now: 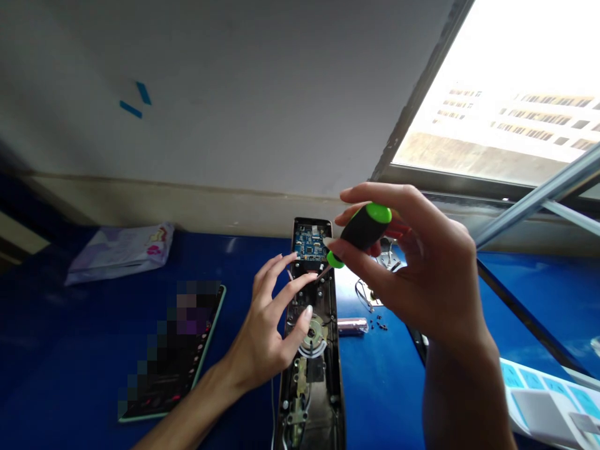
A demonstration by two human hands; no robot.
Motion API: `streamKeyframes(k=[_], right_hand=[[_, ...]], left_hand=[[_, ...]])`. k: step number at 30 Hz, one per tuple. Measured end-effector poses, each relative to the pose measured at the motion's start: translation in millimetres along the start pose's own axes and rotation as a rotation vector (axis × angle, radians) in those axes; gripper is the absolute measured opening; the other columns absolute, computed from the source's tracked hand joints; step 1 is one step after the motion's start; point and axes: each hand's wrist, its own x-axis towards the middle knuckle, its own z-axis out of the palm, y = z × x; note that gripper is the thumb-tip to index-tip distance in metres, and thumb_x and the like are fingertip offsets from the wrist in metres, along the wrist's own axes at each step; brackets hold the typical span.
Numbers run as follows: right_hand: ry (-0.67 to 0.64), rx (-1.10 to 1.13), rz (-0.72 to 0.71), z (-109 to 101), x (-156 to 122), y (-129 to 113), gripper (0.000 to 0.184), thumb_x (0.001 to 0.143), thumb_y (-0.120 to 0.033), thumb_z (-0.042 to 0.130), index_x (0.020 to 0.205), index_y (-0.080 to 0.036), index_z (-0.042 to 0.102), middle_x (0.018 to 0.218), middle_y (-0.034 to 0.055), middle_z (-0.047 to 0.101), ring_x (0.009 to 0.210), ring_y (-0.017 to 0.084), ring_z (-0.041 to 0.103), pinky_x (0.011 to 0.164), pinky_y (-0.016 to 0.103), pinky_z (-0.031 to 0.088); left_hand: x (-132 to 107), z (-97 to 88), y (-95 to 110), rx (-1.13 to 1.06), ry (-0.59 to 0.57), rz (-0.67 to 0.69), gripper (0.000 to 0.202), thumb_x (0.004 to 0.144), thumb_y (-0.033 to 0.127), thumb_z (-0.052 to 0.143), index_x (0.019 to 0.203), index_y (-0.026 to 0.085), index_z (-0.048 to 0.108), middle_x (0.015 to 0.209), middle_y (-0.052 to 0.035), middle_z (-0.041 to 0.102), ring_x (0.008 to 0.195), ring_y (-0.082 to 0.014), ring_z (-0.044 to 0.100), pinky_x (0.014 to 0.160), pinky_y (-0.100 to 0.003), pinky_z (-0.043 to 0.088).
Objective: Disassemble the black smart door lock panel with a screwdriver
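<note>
Above the black casing [332, 375], the right hand [429, 269] is clamped on a green-black screwdriver [360, 232]; over this casing, the left hand [267, 331] has its fingers apart.

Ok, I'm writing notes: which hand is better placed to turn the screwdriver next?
Probably the right hand: it holds the screwdriver, while the left hand spreads over the opened device.

The window [497, 56] at right glares white, the wall [244, 112] dim.

Blue table [384, 381]: opened device [313, 340], tablet [187, 353], packet [124, 251], dark bits [382, 327], probably screws.
</note>
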Motion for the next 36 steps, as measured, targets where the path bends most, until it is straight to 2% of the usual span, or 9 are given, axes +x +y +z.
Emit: streamKeyframes(k=[4,8,12,15,19,22,27,30,36], right_hand=[[-0.022,0.013,-0.013,2.4,-1.3,0.9,0.035,0.094,-0.020,0.077,0.128,-0.022,0.066,0.109,0.0031,0.077,0.092,0.020,0.075,0.077,0.038,0.066],[-0.030,0.013,-0.003,6.4,-2.0,1.8,0.035,0.095,-0.020,0.075,0.128,-0.022,0.066,0.106,0.0029,0.077,0.084,0.019,0.073,0.071,0.037,0.064],[-0.047,-0.017,-0.016,9.1,-0.8,4.6,0.035,0.095,-0.020,0.075,0.130,-0.022,0.067,0.105,0.0027,0.077,0.077,0.017,0.070,0.070,0.037,0.063],[-0.030,-0.023,-0.009,6.6,-0.4,6.0,0.034,0.095,-0.021,0.074,0.129,-0.021,0.068,0.104,0.0035,0.078,0.080,0.018,0.071,0.071,0.038,0.064],[-0.001,-0.039,0.011,-0.5,-1.9,6.0,0.032,0.094,-0.022,0.074,0.126,-0.021,0.069,0.104,0.0043,0.078,0.089,0.020,0.074,0.079,0.039,0.065],[0.014,-0.099,0.002,-4.0,-2.4,6.6,0.031,0.093,-0.022,0.076,0.123,-0.022,0.070,0.100,0.0028,0.079,0.082,0.019,0.073,0.072,0.038,0.065],[-0.009,-0.179,-0.011,-5.2,-0.6,11.0,0.027,0.091,-0.022,0.077,0.117,-0.021,0.072,0.089,0.0000,0.078,0.063,0.013,0.066,0.061,0.033,0.061],[-0.002,-0.187,-0.003,-5.6,-0.4,12.8,0.025,0.090,-0.023,0.077,0.114,-0.019,0.073,0.089,0.0011,0.079,0.065,0.014,0.068,0.062,0.033,0.062],[0.052,-0.129,-0.005,-4.2,-0.1,12.1,0.022,0.089,-0.024,0.078,0.109,-0.017,0.072,0.097,0.0058,0.080,0.077,0.018,0.075,0.064,0.034,0.063]], left_hand=[[-1.1,0.6,-1.3,0.008,0.007,0.002,0.045,0.098,0.020,0.059,0.142,0.030,0.058,0.166,-0.0093,0.035,0.157,-0.0360,0.030,0.128,-0.066,0.032],[-2.3,1.8,-1.5,0.005,0.010,-0.012,0.041,0.099,0.021,0.058,0.139,0.029,0.060,0.171,-0.0084,0.027,0.158,-0.0352,0.030,0.128,-0.064,0.032],[-1.9,2.2,-1.8,-0.025,-0.004,-0.069,0.038,0.101,0.024,0.058,0.137,0.031,0.063,0.174,-0.0062,0.023,0.161,-0.0347,0.027,0.128,-0.063,0.032],[-0.6,1.8,-4.4,-0.080,0.002,-0.138,0.045,0.101,0.028,0.059,0.145,0.033,0.057,0.176,-0.0067,0.023,0.161,-0.0353,0.028,0.128,-0.065,0.033],[1.9,2.0,-8.7,-0.246,-0.034,-0.235,0.058,0.101,0.033,0.060,0.157,0.031,0.043,0.169,-0.0121,0.042,0.154,-0.0344,0.043,0.126,-0.062,0.038],[3.6,3.4,-8.9,-0.403,-0.085,-0.289,0.057,0.103,0.035,0.059,0.157,0.028,0.043,0.158,-0.0127,0.056,0.143,-0.0307,0.058,0.123,-0.056,0.046],[3.5,4.5,-6.9,-0.635,-0.095,-0.369,0.059,0.101,0.034,0.060,0.157,0.028,0.041,0.162,-0.0131,0.053,0.133,-0.0288,0.068,0.115,-0.050,0.056],[2.4,3.2,-6.7,-0.645,-0.087,-0.357,0.063,0.098,0.027,0.061,0.157,0.027,0.041,0.164,-0.0137,0.051,0.132,-0.0290,0.069,0.115,-0.048,0.056],[3.0,2.5,-4.9,-0.627,-0.067,-0.328,0.061,0.091,0.017,0.057,0.150,0.025,0.047,0.152,-0.0129,0.062,0.133,-0.0283,0.068,0.113,-0.047,0.057]])
